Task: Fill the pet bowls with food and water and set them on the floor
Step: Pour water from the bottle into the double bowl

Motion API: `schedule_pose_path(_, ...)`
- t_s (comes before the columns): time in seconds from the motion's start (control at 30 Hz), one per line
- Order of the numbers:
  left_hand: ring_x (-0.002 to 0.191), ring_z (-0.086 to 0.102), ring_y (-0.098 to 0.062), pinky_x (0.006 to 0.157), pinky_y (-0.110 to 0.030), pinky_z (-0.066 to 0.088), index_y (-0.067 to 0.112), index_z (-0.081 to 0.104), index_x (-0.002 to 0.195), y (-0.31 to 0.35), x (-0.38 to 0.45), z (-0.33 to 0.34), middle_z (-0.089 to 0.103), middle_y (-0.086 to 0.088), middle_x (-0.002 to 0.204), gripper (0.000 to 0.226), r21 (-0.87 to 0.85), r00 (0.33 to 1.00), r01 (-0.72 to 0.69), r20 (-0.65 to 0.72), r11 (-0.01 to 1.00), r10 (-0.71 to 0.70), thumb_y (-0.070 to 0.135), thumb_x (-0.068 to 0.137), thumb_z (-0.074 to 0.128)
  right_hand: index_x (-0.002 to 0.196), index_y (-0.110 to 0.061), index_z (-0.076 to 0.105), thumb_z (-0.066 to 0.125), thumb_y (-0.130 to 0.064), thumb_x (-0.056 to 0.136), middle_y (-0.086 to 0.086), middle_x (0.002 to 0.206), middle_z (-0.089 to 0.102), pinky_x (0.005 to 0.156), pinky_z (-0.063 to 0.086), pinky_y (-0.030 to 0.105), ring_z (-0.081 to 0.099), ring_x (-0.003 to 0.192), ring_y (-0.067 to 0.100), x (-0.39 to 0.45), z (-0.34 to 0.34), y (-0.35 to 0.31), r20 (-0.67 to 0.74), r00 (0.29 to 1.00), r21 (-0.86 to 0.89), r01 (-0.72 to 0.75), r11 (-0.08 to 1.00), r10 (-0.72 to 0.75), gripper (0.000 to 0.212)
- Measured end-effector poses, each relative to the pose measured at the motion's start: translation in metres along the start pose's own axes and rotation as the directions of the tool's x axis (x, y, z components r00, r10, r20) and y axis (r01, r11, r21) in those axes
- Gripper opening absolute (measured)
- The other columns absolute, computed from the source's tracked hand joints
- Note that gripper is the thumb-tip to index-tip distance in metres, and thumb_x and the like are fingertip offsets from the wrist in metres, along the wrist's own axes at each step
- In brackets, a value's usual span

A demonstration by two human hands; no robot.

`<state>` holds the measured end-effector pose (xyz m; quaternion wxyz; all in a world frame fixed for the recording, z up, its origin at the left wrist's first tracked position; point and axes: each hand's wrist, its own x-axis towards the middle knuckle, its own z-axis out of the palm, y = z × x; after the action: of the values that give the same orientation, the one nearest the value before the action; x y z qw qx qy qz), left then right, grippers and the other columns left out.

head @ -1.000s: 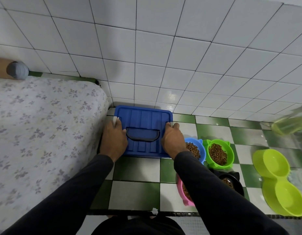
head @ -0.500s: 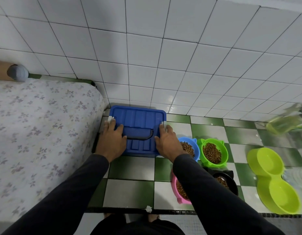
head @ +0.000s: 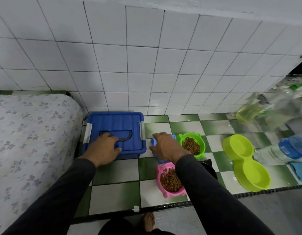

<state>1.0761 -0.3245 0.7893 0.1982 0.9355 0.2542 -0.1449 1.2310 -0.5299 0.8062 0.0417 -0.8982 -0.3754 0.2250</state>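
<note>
The left hand lies flat, fingers relaxed, on the ribbed plastic lid of the blue box — holding nothing. The right hand, loosely spread, covers the blue bowl; whether it grips, I cannot tell. Kibble fills the round green bowl and pink bowl on the checkered tiles.

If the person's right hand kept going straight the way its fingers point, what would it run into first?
The right hand hovers over the blue bowl, fingers pointing toward the wall. Going straight on, it would probably cross bare floor tiles and meet the white tiled wall first, though depth is hard to judge.
</note>
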Motion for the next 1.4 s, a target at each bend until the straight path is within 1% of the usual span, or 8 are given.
schedule_pose_path(0.23,0.131,0.049,-0.023,0.106,-0.032,0.04,0.021,0.045,0.153,0.046,0.005,-0.01,0.05,-0.006,0.142,0.058,0.029,0.96,-0.244,0.148,0.969,0.237,0.045,0.102,0.059,0.135,-0.014,0.053,0.055,-0.043,0.098,0.015,0.131,0.055,0.101,0.048,0.048,0.053,0.121,0.036,-0.05,-0.013,0.026,-0.093,0.979,0.045,-0.176,0.983,0.179,0.047)
schedule_pose_path(0.3,0.126,0.052,-0.024,0.102,-0.032,0.043,0.021,0.051,0.148,0.06,0.006,-0.01,0.054,-0.006,0.134,0.053,0.047,0.944,-0.298,0.164,0.953,0.287,0.044,0.101,0.059,0.136,-0.016,0.055,0.058,-0.043,0.098,0.015,0.13,0.057,0.102,0.048,0.047,0.054,0.121,0.035,-0.069,-0.013,0.036,-0.101,0.966,0.076,-0.23,0.97,0.237,0.047)
schedule_pose_path(0.43,0.131,0.052,-0.027,0.107,-0.036,0.046,0.025,0.046,0.153,0.088,0.001,-0.003,0.051,-0.006,0.144,0.058,0.095,0.921,-0.369,0.169,0.925,0.35,0.044,0.1,0.061,0.13,-0.021,0.06,0.062,-0.041,0.094,0.012,0.13,0.059,0.101,0.049,0.046,0.057,0.119,0.033,-0.108,-0.007,0.054,-0.131,0.927,0.195,-0.324,0.926,0.352,0.042)
schedule_pose_path(0.57,0.128,0.053,-0.027,0.105,-0.045,0.049,0.027,0.049,0.15,0.117,-0.004,0.007,0.053,-0.006,0.142,0.055,0.191,0.89,-0.45,0.18,0.872,0.42,0.046,0.099,0.059,0.13,-0.019,0.058,0.058,-0.043,0.093,0.016,0.129,0.056,0.103,0.046,0.049,0.053,0.12,0.037,-0.143,-0.001,0.07,-0.139,0.876,0.208,-0.43,0.878,0.462,0.044)
schedule_pose_path(0.73,0.116,0.058,-0.029,0.096,-0.045,0.053,0.027,0.058,0.137,0.158,-0.006,0.016,0.059,-0.007,0.133,0.046,0.326,0.842,-0.537,0.165,0.778,0.513,0.048,0.095,0.057,0.124,-0.017,0.058,0.056,-0.044,0.094,0.013,0.123,0.055,0.099,0.045,0.05,0.053,0.117,0.036,-0.177,0.009,0.094,-0.169,0.8,0.208,-0.542,0.814,0.576,0.04)
schedule_pose_path(0.93,0.115,0.057,-0.027,0.094,-0.045,0.051,0.03,0.062,0.118,0.207,-0.004,0.033,0.06,-0.002,0.128,0.032,0.365,0.784,-0.617,0.205,0.697,0.586,0.051,0.095,0.053,0.135,-0.017,0.054,0.057,-0.049,0.095,0.017,0.143,0.046,0.108,0.039,0.054,0.045,0.129,0.039,-0.205,0.014,0.131,-0.188,0.736,0.2,-0.62,0.759,0.651,0.051)
schedule_pose_path(1.07,0.128,0.052,-0.03,0.106,-0.051,0.045,0.032,0.055,0.14,0.247,0.0,0.047,0.054,-0.005,0.138,0.047,0.369,0.762,-0.643,0.221,0.671,0.609,0.052,0.097,0.055,0.136,-0.017,0.052,0.053,-0.051,0.097,0.016,0.141,0.046,0.109,0.037,0.056,0.044,0.13,0.039,-0.221,0.017,0.166,-0.197,0.728,0.178,-0.632,0.754,0.656,0.052)
schedule_pose_path(1.4,0.132,0.05,-0.032,0.108,-0.05,0.045,0.028,0.046,0.149,0.389,0.009,0.095,0.051,-0.006,0.143,0.057,0.353,0.723,-0.688,0.253,0.634,0.643,0.053,0.098,0.052,0.135,-0.016,0.054,0.052,-0.055,0.097,0.015,0.135,0.051,0.108,0.04,0.051,0.048,0.126,0.037,-0.276,0.001,0.289,-0.208,0.708,0.169,-0.653,0.738,0.675,0.054)
